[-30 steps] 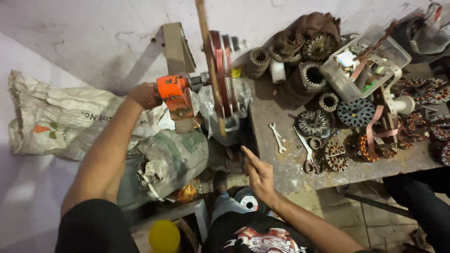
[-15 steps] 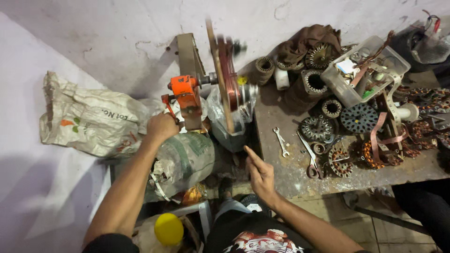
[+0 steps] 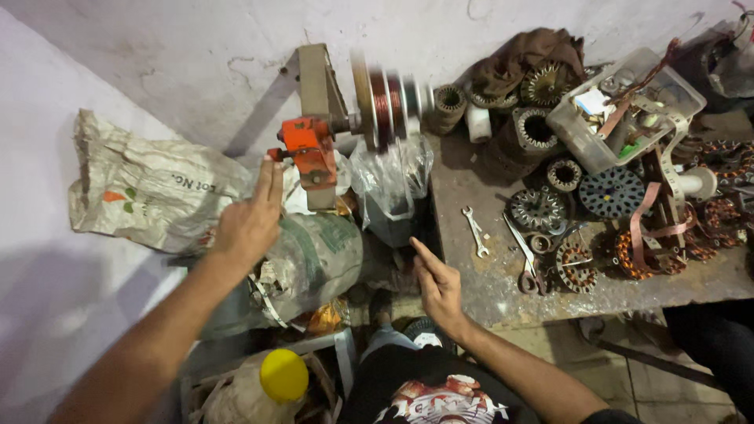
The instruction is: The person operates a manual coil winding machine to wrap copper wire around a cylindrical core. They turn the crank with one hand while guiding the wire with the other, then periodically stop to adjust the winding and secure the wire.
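An orange metal hand-crank winder (image 3: 308, 149) stands upright past the left edge of the rusty metal workbench (image 3: 503, 283); its copper-wire spool (image 3: 382, 106), blurred, sits above the bench's far left corner.

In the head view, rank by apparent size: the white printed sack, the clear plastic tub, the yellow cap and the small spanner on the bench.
1. White printed sack, largest.
2. Clear plastic tub.
3. Yellow cap and small spanner: not ranked; the cap looks bulkier, the spanner longer, and the cap sits nearer the camera.

Single head-worn view, steeply downward, close over cluttered workbench (image 3: 503, 283).
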